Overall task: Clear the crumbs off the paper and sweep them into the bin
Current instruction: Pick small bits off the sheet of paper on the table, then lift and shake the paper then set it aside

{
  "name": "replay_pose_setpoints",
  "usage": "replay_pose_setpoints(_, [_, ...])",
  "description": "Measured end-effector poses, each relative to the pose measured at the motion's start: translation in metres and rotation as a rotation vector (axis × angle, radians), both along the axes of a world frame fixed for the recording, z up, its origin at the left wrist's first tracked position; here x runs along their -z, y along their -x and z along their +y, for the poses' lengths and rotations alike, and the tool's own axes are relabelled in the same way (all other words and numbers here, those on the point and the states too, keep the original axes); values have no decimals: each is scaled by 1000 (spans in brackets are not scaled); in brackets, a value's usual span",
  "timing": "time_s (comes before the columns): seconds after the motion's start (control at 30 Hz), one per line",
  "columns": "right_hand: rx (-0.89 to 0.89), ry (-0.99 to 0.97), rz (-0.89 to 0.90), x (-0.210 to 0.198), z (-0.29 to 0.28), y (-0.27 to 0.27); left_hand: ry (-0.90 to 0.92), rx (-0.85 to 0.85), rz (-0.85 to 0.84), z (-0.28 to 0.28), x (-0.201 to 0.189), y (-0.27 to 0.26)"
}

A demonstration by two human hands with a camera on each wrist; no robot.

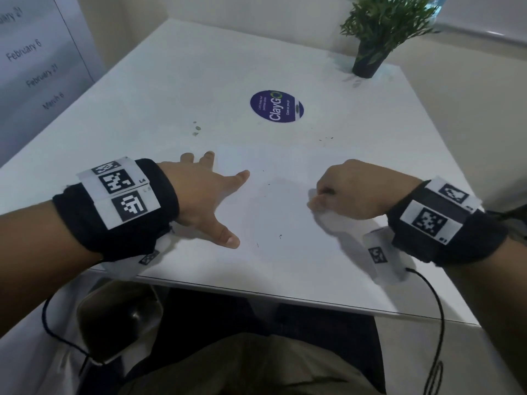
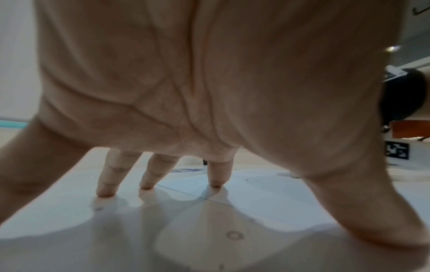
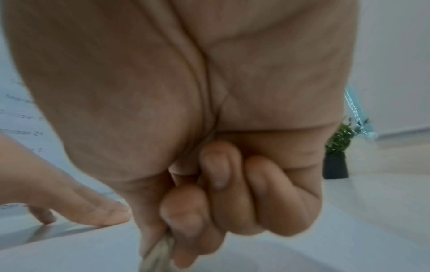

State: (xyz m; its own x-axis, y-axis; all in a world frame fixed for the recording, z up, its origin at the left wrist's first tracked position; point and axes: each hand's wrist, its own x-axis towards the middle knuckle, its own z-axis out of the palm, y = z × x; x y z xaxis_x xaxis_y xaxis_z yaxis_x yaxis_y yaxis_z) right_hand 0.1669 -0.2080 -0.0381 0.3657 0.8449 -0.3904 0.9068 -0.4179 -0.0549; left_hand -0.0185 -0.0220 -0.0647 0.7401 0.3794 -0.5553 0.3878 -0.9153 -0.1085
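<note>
Far left, a wall calendar sheet (image 1: 34, 61) with dated lines; below the near bench (image 1: 171, 81) edge, a dark bin lined with a clear bag (image 1: 119, 320), placed to catch whatever is pushed over that edge; left hand (image 1: 205, 195) spread flat, fingers (image 2: 107, 182) straight and pressing on the left edge of the paper (image 1: 271, 223), apparently to pin the sheet against sliding; few dark crumbs (image 1: 281, 236) scattered on the paper, more specks past its far edge; blue ClayGo sticker (image 1: 276, 106) beyond; right hand (image 1: 359, 189) curled tight round a crumpled white tissue wad (image 1: 316, 201), touching the paper's right part, likely as a wiper; potted green plant (image 1: 379, 32) at far right.
</note>
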Motion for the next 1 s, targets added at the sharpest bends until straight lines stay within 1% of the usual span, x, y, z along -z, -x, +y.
replay_pose_setpoints(0.1, [-97, -59, 76, 8, 18, 29, -1, -2, 0, -1, 0, 0])
replay_pose_setpoints(0.17, [-101, -25, 118, 11, 23, 37, -5, 0, -4, -2, 0, -1])
replay_pose_setpoints(0.2, [-82, 10, 98, 9, 23, 33, -4, -1, -5, -1, 0, -1])
replay_pose_setpoints(0.27, [-51, 54, -7, 1, 22, 24, 8, -13, -8, -1, 0, 0])
replay_pose_setpoints(0.3, [-53, 46, -57, -3, 25, 23, 5, -13, -12, 0, 2, 0])
replay_pose_setpoints(0.33, [-70, 15, -65, -5, 29, 26, -3, -6, -18, 0, 3, -1])
replay_pose_setpoints(0.4, [-138, -46, 21, -5, 42, 43, -15, 6, -25, 1, 4, -2])
replay_pose_setpoints(0.47, [-182, -32, 104, 1, 50, 61, -10, 1, -21, 1, 3, 0])
replay_pose_setpoints(0.53, [-154, 20, 125, 6, 48, 55, -7, -5, -26, 1, 3, 0])
replay_pose_setpoints(0.6, [-82, 42, 97, 6, 41, 38, 4, -17, -30, 0, 2, 0])
replay_pose_setpoints(0.67, [-39, 29, 47, 5, 37, 27, 14, -24, -18, -1, 2, 1])
replay_pose_setpoints(0.73, [-46, -25, 43, 5, 34, 20, 6, -17, -13, -1, 0, 0])
replay_pose_setpoints(0.8, [-10, -110, 116, 4, 25, 12, 8, -14, -23, 0, 0, 0])
replay_pose_setpoints(0.83, [46, -166, 197, 2, 18, 5, 14, -14, -36, 1, -1, 1])
replay_pose_setpoints(0.87, [121, -235, 311, 0, 9, -3, 21, -12, -51, 2, -1, 3])
replay_pose_setpoints(0.93, [331, -397, 574, 1, -13, -18, 40, -8, -74, 5, -5, 3])
replay_pose_setpoints(1.0, [522, -524, 722, 6, -33, -32, 63, -39, -89, 9, -12, -4])
